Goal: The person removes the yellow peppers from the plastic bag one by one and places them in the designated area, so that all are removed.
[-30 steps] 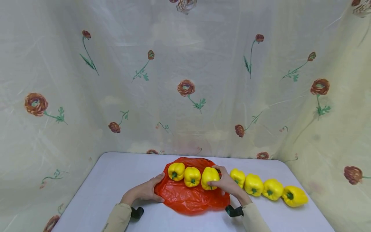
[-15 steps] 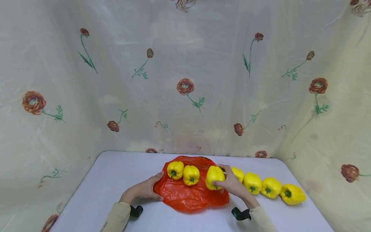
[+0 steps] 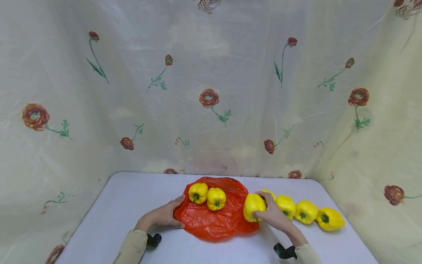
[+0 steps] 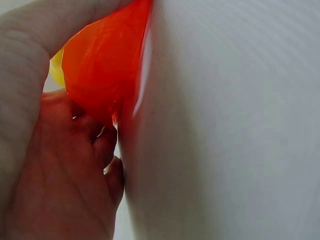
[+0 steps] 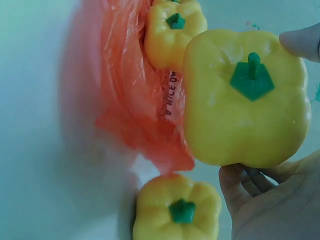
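Observation:
A red plastic bag (image 3: 212,227) lies flat on the white table, with two yellow bell peppers (image 3: 198,193) standing side by side on it. My left hand (image 3: 163,215) holds the bag's left edge; the left wrist view shows red plastic (image 4: 102,60) between thumb and fingers. Over the bag's right edge, my right hand (image 3: 275,214) grips a third yellow bell pepper (image 3: 252,208) between thumb and fingers. In the right wrist view this pepper (image 5: 245,125) has its green stem facing the camera and appears raised off the table.
To the right, several more yellow bell peppers (image 3: 306,212) stand in a slanting row, the farthest partly hidden behind my right hand. A flower-patterned curtain (image 3: 211,135) closes off the back and both sides of the table (image 3: 132,187).
My right hand has carried its pepper rightward, away from the two peppers on the bag to the bag's right edge. My left hand has stayed at the left edge.

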{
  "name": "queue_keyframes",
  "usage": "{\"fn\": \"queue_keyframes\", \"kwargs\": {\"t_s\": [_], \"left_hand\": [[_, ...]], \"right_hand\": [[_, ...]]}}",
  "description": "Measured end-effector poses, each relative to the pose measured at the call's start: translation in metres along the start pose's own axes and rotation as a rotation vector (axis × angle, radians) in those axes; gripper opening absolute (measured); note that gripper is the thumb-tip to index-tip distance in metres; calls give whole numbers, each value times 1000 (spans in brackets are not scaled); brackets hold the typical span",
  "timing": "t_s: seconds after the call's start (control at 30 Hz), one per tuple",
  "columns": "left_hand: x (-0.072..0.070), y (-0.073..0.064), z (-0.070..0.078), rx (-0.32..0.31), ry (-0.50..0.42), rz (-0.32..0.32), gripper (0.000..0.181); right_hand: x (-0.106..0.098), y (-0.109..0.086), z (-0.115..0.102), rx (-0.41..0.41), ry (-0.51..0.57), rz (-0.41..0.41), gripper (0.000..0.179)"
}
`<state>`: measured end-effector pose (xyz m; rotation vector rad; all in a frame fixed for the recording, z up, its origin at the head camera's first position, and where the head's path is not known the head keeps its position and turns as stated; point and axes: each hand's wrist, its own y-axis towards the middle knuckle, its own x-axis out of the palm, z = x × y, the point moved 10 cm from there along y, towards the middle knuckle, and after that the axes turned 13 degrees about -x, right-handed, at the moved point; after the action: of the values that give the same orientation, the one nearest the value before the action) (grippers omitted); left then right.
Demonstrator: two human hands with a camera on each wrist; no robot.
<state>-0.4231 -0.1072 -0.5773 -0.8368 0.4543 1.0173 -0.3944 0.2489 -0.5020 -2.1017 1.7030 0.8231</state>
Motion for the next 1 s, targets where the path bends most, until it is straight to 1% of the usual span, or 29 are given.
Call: {"fn": "queue_keyframes", "kwargs": {"t_s": [0.23,0.37,0.53,0.7,1.0], "left_hand": [[-1,1,0,8,7,6,114],[-2,1,-1,2,14,12,114],[-2,-1,1,-8,5,13,114],[0,0,0,-10,6,13,114],[0,2,-1,-7,13,21,114]], "right_hand": [[-14,-15,10,3,-45,11,79],[-19,-22,18,35,-60,-1,81],[-21,-31,29,60,-75,-15,84],[-23,-38,39,75,-73,-10,85],[-21,-45,47,97,-64,-12,85]]}}
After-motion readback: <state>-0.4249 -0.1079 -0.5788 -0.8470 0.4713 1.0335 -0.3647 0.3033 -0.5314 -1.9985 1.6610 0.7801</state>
